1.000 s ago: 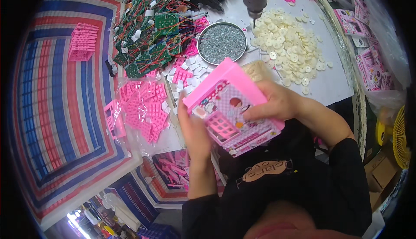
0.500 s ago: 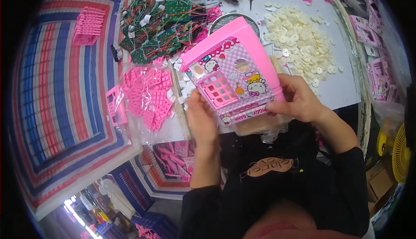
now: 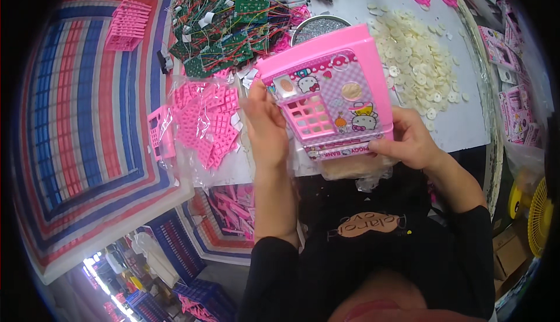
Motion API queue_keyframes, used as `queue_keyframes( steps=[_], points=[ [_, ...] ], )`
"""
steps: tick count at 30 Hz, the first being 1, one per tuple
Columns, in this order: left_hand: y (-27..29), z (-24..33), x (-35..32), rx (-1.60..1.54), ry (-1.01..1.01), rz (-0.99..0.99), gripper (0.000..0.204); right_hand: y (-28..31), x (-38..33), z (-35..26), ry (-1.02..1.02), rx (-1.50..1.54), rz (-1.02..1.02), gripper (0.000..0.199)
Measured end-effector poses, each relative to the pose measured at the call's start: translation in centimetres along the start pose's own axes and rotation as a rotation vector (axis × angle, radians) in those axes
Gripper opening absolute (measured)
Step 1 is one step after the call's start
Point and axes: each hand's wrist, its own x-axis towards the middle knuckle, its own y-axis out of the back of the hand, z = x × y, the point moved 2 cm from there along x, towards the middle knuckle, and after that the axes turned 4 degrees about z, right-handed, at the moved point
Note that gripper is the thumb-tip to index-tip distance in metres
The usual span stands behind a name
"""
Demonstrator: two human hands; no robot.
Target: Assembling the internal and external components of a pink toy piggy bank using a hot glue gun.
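Note:
A pink plastic toy casing (image 3: 376,77) is held tilted over the table edge, its stickered front with cartoon pictures turned up. My right hand (image 3: 411,141) grips its lower right corner, thumb on the front and fingers behind. At the left side my left hand (image 3: 262,118) has its fingers bent at the edge, partly hidden behind the casing. A pink lattice keypad piece (image 3: 315,118) sits in the square window of the front. Above that window is a small oval speaker patch (image 3: 286,86), and a round hole (image 3: 352,91) lies to its right.
Green circuit boards (image 3: 227,48) with wires are heaped at the back left. Bagged pink lattice pieces (image 3: 204,123) lie left. Behind the casing stands a round tin (image 3: 321,25) of small metal parts; cream discs (image 3: 423,65) spread right. A striped sheet (image 3: 87,118) covers the left surface.
My left hand has moved up along the casing's left edge. The lattice piece now sits squarer in the window. The whole view has shifted slightly; my right hand keeps its grip.

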Motion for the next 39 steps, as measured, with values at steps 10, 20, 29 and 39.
queue_keyframes(
  steps=[10,20,29,39],
  points=[
    [3.4,0.4,1.6,0.330,-0.685,-0.463,0.036,3.7,3.5,-3.1,0.468,-0.797,-0.049,0.033],
    [7.2,-1.4,-4.2,1.214,-0.635,-1.115,0.041,5.0,1.2,-1.9,0.458,-1.582,-0.204,0.055],
    [7.8,-0.9,-4.9,1.243,-0.622,-1.074,0.042,4.4,4.2,-3.1,0.575,-1.669,-0.269,0.061],
    [8.8,-1.9,-2.9,1.103,-0.574,-0.454,0.033,4.5,4.0,-0.6,0.557,-1.592,-0.233,0.070]
  ],
)
